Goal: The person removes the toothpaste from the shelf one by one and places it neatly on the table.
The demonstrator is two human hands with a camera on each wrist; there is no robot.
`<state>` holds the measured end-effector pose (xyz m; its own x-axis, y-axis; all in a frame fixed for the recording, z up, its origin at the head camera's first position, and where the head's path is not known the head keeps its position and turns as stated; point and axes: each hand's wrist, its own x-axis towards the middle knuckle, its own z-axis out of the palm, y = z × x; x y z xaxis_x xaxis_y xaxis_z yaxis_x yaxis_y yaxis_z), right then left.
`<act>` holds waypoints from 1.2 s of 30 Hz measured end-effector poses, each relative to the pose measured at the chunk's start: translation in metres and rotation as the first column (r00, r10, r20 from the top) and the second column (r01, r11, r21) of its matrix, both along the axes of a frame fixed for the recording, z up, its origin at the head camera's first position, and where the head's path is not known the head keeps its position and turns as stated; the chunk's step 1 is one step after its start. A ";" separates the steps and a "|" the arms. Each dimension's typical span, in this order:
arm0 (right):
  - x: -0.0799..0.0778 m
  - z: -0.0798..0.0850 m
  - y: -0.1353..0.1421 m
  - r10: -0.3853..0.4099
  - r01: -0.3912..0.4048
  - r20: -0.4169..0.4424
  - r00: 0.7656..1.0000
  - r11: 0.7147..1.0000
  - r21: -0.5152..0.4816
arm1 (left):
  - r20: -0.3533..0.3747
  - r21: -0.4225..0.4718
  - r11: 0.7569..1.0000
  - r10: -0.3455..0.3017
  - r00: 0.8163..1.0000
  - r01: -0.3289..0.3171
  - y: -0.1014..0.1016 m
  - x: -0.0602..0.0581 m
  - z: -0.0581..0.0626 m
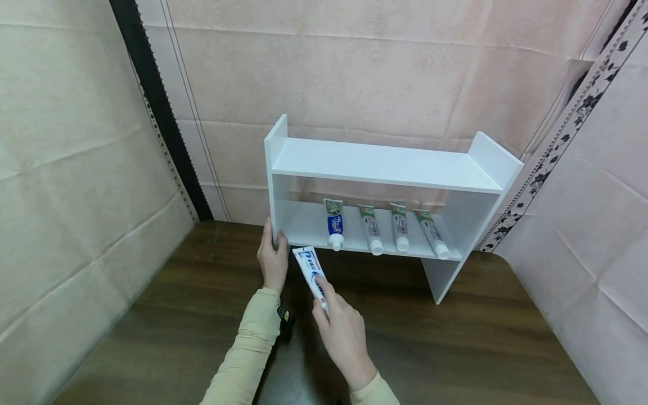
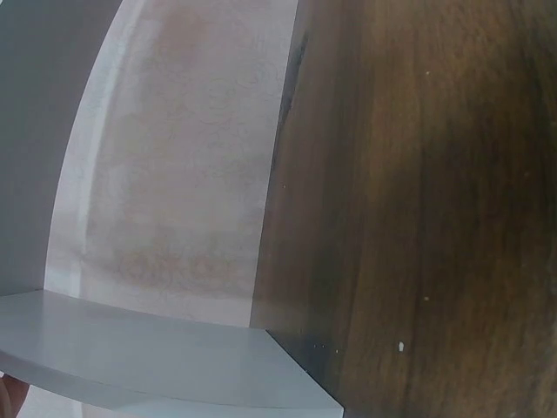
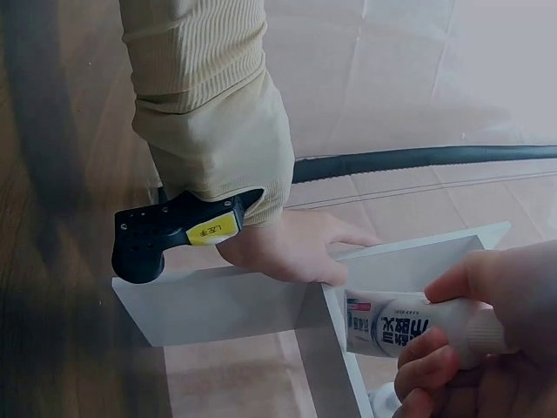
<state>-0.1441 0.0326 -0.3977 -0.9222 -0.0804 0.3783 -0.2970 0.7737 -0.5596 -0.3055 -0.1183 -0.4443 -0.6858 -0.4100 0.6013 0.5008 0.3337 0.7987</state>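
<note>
My left hand (image 1: pixel 273 263) grips the left side panel of a white two-tier shelf (image 1: pixel 385 164), thumb on the inner face and fingers outside. In the right wrist view that same left hand (image 3: pixel 291 248) lies over the panel's edge. My right hand (image 1: pixel 345 336) holds a white and blue toothpaste tube (image 1: pixel 309 266) near its cap end, with the flat end pointing up toward the lower board. A blue and green toothpaste tube (image 1: pixel 334 219) lies on that board, cap toward me. To its right lie three white and green tubes (image 1: pixel 372 228), also caps forward.
The shelf stands on a dark brown wooden table (image 1: pixel 486 337), its right side panel (image 1: pixel 445 275) reaching down to the tabletop. Pale fabric (image 1: pixel 354 73) hangs behind it and on both sides. A black strip (image 1: pixel 162 112) runs down the left corner.
</note>
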 end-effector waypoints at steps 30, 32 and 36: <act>-0.005 -0.011 0.001 0.020 -0.020 -0.017 1.000 0.999 0.027 | -0.022 -0.024 1.000 0.017 1.000 -0.018 -0.001 -0.001 -0.003; -0.005 -0.011 0.001 0.018 -0.018 -0.014 1.000 0.999 0.028 | -0.021 -0.026 1.000 0.016 1.000 -0.016 -0.001 -0.001 -0.002; -0.007 -0.012 0.001 0.020 -0.020 -0.002 1.000 0.999 0.027 | -0.025 -0.029 0.999 0.014 1.000 -0.015 -0.001 -0.001 -0.002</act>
